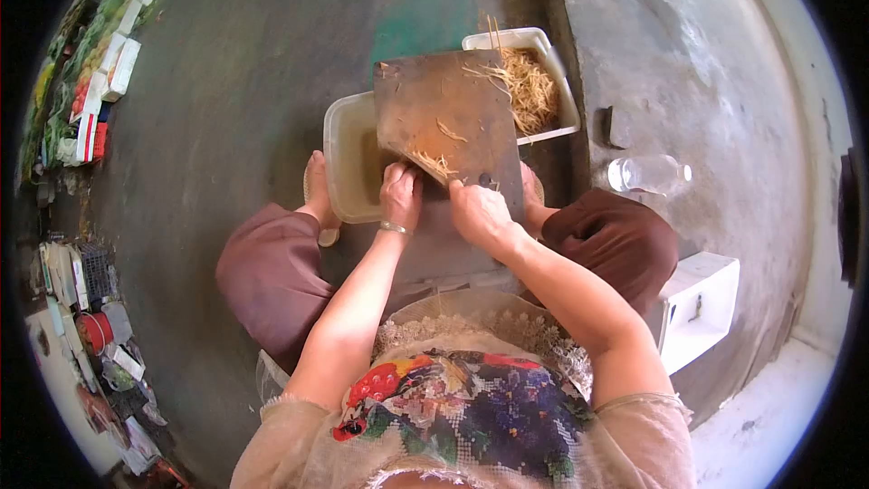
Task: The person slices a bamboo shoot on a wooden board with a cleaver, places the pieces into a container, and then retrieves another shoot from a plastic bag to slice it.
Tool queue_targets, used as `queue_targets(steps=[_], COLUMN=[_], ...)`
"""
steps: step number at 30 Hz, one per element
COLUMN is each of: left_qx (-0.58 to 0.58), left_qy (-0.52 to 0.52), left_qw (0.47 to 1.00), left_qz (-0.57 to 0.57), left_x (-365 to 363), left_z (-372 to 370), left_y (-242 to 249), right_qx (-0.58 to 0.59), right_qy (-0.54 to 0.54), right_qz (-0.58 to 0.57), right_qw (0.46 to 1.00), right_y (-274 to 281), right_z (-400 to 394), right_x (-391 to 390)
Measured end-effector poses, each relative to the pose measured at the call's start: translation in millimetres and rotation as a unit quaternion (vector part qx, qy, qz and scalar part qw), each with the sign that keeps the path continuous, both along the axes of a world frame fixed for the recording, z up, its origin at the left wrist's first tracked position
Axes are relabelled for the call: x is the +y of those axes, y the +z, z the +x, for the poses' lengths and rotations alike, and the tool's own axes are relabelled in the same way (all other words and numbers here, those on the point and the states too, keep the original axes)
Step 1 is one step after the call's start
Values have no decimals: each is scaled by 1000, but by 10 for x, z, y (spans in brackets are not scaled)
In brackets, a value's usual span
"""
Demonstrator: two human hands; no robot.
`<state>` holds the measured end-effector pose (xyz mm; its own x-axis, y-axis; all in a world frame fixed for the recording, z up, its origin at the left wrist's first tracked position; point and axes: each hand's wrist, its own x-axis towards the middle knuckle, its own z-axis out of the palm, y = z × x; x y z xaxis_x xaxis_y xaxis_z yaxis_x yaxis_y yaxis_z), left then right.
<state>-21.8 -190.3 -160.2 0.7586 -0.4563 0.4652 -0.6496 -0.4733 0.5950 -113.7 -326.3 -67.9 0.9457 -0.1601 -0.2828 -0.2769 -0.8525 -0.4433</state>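
A broad brown board (434, 100) lies across the inner edges of two plastic tubs between my legs. My right hand (480, 213) is closed at the board's near edge, around what looks like a knife (427, 167); its thin blade slants up and left, and the handle is covered by my fingers. Close beside the blade, my left hand (401, 196) has its fingers curled downward at the board's left corner; whatever they grip is hidden. Thin pale-yellow shreds (434, 161) lie along the blade, with a few more scattered over the board.
The left tub (341, 204) holds murky liquid. Many straw-coloured shreds (532, 95) fill the right tub (572, 118). A clear plastic bottle (647, 174) lies on the raised ledge at right, with a white box (701, 308) nearer me. Crates of produce (118, 68) line the far left.
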Motion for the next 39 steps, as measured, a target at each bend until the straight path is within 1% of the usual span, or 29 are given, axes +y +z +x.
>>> queue_targets(steps=[3, 5, 7, 9, 10, 11, 12, 13, 15, 16, 19, 21, 23, 25, 27, 29, 31, 32, 33, 35, 39], left_qx=[18, 9, -2, 28, 27, 33, 38, 35, 39, 25, 35, 24, 35, 38, 43, 45, 1, 2, 5, 10, 43], left_qy=[0, 5, 8, -8, -9, -5, 0, 4, 2, 12, 14, 17, 3, 2, 5, 8, 1, 2, 10, 19, 5], left_qw=[999, 1000, 1000, 999, 999, 999, 999, 999, 999, 999, 999, 999, 999, 999, 997, 997, 1000, 1000, 1000, 999, 999], left_qz=[26, 23, 19, -19, -19, 10, 38, 37, 35, 20, 20, 11, 32, 25, 72, 67, 11, 11, 20, 28, 24], left_x=[1, -3, -6, -12, -10, 8, 10, 0, 29, 9, 6, 8, 13, 43, 42, 43, 22, 16, 11, 10, 33], left_z=[-25, -32, -19, -7, -1, -26, -30, -1, -34, -31, -45, -37, -32, -37, -40, -46, -20, -21, -26, -42, -30], left_y=[88, 73, 65, 82, 95, 100, 105, 96, 40, 32, 56, 37, 47, 41, 37, 28, 24, 31, 51, 63, 48], right_qx=[16, 73, 62, 48, 31, 16, 18, 15, 56, 68, 64, 64, 32, 13, 25, 25, 55, 83, 85, 44, 41], right_qy=[34, 42, 31, 19, 15, 12, 16, 19, 10, 29, 61, 58, 35, 43, 25, 23, 29, 38, 39, 51, 53], right_qz=[17, 21, 16, 9, 17, 25, 7, 6, 2, 11, 3, -1, 4, 22, 13, 6, 6, 2, 2, 13, 6], right_qw=[999, 996, 997, 999, 999, 999, 1000, 1000, 998, 997, 996, 996, 999, 999, 999, 999, 998, 996, 996, 998, 998], right_y=[168, 241, 88, -4, -24, -43, 34, 80, 143, 225, 229, 173, 40, 15, 35, 61, 226, 314, 280, 141, -34], right_z=[-127, -102, 108, 189, 192, 168, 153, 150, 34, -28, -164, 14, 209, 225, 187, 75, -26, -65, -79, -108, 265], right_x=[-30, -9, 92, 116, 126, 143, 95, 44, 9, -23, -52, 6, 89, 126, 43, -3, -56, -58, -53, -37, 107])
